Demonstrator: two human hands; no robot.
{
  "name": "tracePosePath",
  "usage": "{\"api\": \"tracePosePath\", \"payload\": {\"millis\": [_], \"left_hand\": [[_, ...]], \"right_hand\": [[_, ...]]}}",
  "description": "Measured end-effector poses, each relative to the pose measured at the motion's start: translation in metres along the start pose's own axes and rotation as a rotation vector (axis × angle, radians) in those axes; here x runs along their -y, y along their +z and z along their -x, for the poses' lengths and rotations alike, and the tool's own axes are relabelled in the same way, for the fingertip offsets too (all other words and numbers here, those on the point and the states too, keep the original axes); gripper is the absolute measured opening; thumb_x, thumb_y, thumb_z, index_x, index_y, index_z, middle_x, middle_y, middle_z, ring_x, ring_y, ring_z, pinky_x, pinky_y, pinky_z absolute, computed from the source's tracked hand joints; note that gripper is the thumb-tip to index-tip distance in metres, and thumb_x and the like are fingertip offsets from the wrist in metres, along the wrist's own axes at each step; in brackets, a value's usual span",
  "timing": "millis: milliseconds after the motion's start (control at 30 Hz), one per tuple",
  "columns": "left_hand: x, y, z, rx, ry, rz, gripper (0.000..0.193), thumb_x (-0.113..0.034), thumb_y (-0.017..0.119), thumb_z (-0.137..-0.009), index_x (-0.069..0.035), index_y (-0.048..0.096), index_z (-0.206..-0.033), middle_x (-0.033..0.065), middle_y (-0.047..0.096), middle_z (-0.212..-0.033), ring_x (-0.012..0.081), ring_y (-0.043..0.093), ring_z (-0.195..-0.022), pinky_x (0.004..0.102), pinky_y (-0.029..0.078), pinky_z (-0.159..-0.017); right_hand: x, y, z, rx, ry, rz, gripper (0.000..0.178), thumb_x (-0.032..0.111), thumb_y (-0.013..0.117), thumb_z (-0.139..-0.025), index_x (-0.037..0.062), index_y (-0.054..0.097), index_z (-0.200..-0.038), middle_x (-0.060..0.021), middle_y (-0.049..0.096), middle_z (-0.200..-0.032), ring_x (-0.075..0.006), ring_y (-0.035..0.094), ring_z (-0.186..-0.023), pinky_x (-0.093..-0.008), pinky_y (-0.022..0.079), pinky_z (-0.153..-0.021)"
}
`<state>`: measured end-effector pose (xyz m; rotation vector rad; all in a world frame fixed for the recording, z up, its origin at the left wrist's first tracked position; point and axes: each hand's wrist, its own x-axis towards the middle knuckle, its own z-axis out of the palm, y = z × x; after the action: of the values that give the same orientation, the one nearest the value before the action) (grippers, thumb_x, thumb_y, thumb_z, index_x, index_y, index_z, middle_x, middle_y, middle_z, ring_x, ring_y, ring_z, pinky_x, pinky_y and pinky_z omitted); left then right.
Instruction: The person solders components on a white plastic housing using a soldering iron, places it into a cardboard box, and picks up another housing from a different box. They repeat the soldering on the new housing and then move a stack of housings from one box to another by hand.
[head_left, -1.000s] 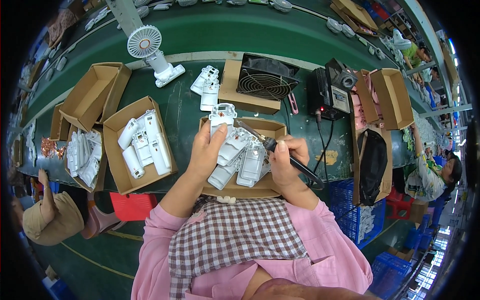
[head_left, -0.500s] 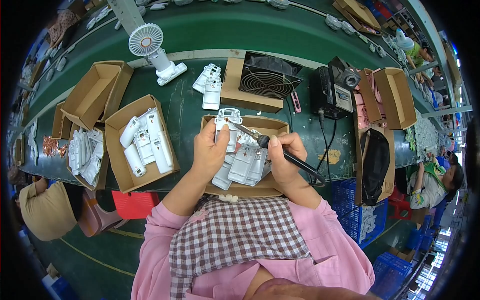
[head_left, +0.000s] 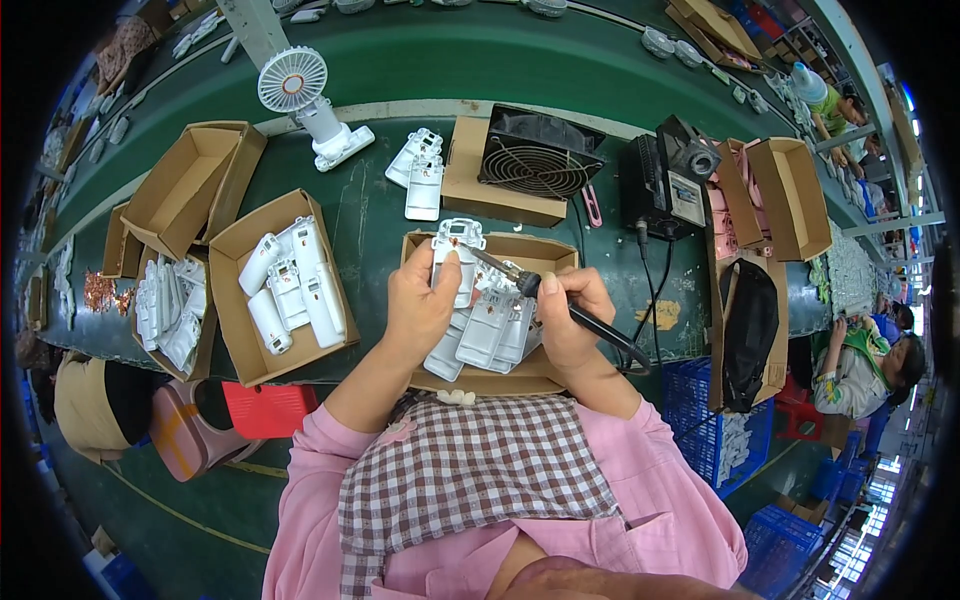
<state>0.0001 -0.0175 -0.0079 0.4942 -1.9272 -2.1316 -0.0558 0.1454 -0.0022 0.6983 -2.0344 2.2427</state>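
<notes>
Green workbench (head_left: 370, 270) bears a white fan (head_left: 318, 118), far left. Over a near carton (head_left: 490, 383), my left hand (head_left: 420, 305) grasps a white housing (head_left: 466, 280); my right hand (head_left: 572, 315) grips a soldering iron (head_left: 528, 284), tip beside it.

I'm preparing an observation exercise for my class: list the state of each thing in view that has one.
Left hand: holding white casing
Right hand: gripping soldering iron
White casing: held over work box
Soldering iron: tip at casing, contact unclear
Work box: open, holding white casings
White fan: standing on base
Black fan: running or not, unclear
Near-left carton: open, holding white parts
</notes>
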Motion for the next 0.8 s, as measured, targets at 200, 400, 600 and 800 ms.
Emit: {"api": "tracePosePath", "payload": {"millis": [200,400,600,800], "left_hand": [[0.0028,0.0013,0.0014,-0.006,0.012,-0.047,0.018,-0.011,0.045,-0.096,0.000,0.058,-0.103,0.0057,0.065,-0.079,0.0088,0.062,-0.065,0.0220,0.052,-0.057],[0.0039,0.0012,0.0018,0.007,0.021,-0.036,0.017,-0.009,0.045,-0.096,0.000,0.058,-0.103,0.0045,0.064,-0.077,0.0076,0.060,-0.063,0.0217,0.050,-0.056],[-0.0012,0.0045,0.0024,-0.027,0.009,-0.022,0.014,-0.008,0.052,-0.091,0.001,0.059,-0.098,0.0048,0.064,-0.073,0.0082,0.060,-0.063,0.0246,0.048,-0.056],[0.0014,0.0020,0.0020,-0.037,-0.013,-0.012,0.013,-0.008,0.052,-0.091,0.001,0.059,-0.097,0.0044,0.063,-0.071,0.0081,0.060,-0.063,0.0249,0.048,-0.057]], "right_hand": [[-0.0012,-0.0018,-0.0015,-0.003,-0.039,0.001,0.013,0.002,0.056,-0.088,0.0030,0.047,-0.079,-0.0023,0.050,-0.062,-0.0049,0.044,-0.049,-0.0189,0.036,-0.046],[0.0005,-0.0004,-0.0007,0.012,-0.003,-0.005,0.012,0.001,0.056,-0.088,0.0029,0.047,-0.080,-0.0026,0.050,-0.063,-0.0050,0.044,-0.049,-0.0190,0.036,-0.046],[-0.0001,-0.0017,-0.0002,0.020,-0.018,0.011,0.012,0.001,0.056,-0.088,0.0029,0.047,-0.080,-0.0026,0.050,-0.063,-0.0051,0.044,-0.049,-0.0189,0.036,-0.045],[-0.0042,-0.0029,-0.0002,0.030,-0.023,0.062,0.012,0.001,0.056,-0.088,0.0029,0.047,-0.080,-0.0027,0.050,-0.063,-0.0056,0.044,-0.049,-0.0198,0.037,-0.046]]}}
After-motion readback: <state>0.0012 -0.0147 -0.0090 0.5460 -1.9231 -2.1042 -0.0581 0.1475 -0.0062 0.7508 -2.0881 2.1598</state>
